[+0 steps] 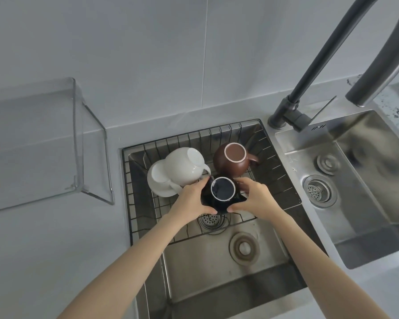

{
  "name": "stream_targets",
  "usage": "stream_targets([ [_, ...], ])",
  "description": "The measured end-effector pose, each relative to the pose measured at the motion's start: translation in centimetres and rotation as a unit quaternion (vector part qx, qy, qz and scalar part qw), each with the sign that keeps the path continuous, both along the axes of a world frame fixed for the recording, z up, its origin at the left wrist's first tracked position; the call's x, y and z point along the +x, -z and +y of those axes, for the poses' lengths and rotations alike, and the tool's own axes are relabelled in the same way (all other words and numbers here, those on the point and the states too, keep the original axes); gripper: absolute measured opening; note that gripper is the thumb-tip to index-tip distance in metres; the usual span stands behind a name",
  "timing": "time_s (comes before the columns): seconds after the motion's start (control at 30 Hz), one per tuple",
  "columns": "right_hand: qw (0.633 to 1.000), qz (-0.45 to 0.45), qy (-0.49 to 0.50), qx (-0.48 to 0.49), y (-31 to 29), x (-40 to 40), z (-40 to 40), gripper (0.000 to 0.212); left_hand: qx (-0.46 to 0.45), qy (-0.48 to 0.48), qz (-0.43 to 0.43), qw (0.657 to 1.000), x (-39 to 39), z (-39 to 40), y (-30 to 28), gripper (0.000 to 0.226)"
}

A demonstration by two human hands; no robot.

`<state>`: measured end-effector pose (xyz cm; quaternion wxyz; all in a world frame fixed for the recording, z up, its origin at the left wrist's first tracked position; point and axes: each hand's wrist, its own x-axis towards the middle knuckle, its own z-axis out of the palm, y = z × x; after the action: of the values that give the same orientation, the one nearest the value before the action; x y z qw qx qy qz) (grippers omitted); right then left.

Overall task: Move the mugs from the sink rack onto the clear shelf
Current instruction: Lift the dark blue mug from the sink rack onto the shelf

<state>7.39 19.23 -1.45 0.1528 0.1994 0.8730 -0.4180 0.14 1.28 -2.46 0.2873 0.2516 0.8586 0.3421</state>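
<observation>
Black mug [223, 192] upside down in the rack [134, 203], cupped between left hand [194, 196] and right hand [255, 196], both pressed on its sides. Shelf [44, 143] well left of it, so up and leftward. White mugs [177, 171] touching it on that side, brown mug [233, 157] just behind.
</observation>
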Motion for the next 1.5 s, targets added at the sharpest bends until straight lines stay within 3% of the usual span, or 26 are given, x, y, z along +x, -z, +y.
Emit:
stream_targets([
  [0.17, 0.998, 0.05, 0.002, -0.022, -3.6, -0.5, 0.3, 0.085, 0.035, -0.02, 0.042, 0.998, 0.0, -0.6, -3.3, 0.092],
  [0.3, 0.992, 0.116, -0.011, -0.05, -9.6, -2.1, -0.2, 0.079, 0.093, -0.092, 0.081, 0.988, -0.8, -1.9, -8.2, 0.092],
  [0.5, 0.973, 0.199, -0.093, -0.072, -19.2, -6.4, -5.0, 0.067, 0.165, -0.173, 0.168, 0.956, -2.6, -7.4, -16.8, 0.077],
  [0.67, 0.953, 0.231, -0.176, -0.091, -23.2, -11.5, -11.6, 0.063, 0.176, -0.241, 0.204, 0.932, -5.1, -14.3, -21.1, 0.078],
  [1.03, 0.933, 0.158, -0.31, -0.09, -21.1, -22.4, -23.0, 0.06, 0.13, -0.357, 0.189, 0.905, -10.8, -24.8, -19.1, 0.068],
  [1.2, 0.929, 0.151, -0.336, -0.046, -19.2, -25.4, -24.8, 0.066, 0.138, -0.391, 0.175, 0.893, -12.7, -25.3, -16.8, 0.063],
  [1.5, 0.919, 0.128, -0.366, -0.068, -18.0, -27.2, -24.2, 0.062, 0.125, -0.411, 0.181, 0.885, -13.8, -24.5, -15.4, 0.061],
])
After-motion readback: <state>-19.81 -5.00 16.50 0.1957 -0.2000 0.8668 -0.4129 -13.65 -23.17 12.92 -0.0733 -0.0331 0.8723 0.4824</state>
